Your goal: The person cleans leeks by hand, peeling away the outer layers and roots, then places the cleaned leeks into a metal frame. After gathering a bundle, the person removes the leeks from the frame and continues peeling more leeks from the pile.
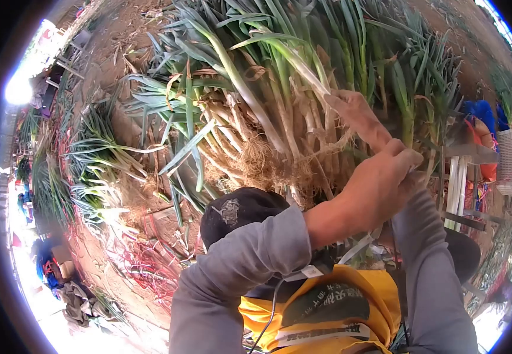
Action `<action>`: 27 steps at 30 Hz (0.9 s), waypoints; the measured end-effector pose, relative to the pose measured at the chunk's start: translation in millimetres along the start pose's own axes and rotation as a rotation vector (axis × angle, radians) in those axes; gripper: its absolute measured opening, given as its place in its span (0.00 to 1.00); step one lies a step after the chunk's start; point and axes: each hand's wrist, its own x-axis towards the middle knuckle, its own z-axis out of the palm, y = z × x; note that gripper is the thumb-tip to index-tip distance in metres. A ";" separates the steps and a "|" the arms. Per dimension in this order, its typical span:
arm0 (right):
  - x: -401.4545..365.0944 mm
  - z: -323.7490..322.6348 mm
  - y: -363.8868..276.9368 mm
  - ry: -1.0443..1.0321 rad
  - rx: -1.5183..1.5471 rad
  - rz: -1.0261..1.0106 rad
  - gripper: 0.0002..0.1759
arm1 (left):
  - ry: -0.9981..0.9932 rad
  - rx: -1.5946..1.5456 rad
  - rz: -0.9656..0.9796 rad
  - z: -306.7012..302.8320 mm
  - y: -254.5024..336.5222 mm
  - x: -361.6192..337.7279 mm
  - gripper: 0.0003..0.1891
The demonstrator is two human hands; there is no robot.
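My right hand (360,116) reaches forward over the pile, its fingers closed at the pale stem of a leek (303,66) whose green leaves point away from me. Across my right wrist lies my left hand (380,183), with curled fingers; whatever they hold is hidden. Beneath and beyond both hands spreads a large heap of leeks (241,127), their stringy roots (256,158) turned toward me. One long leek (245,97) rests slantwise on top of the heap.
Smaller leek bunches (105,153) lie on the soil to the left. Red and pink strings (146,268) are tangled at lower left, near dark cloth (82,304). At right stand a wooden stool or frame (471,154), an orange bag (485,150) and a pale crate (510,162).
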 end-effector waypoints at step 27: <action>-400.6 -146.9 -95.6 0.138 -0.639 0.007 0.22 | 0.331 -1.223 -0.134 -42.7 -7.6 77.2 0.21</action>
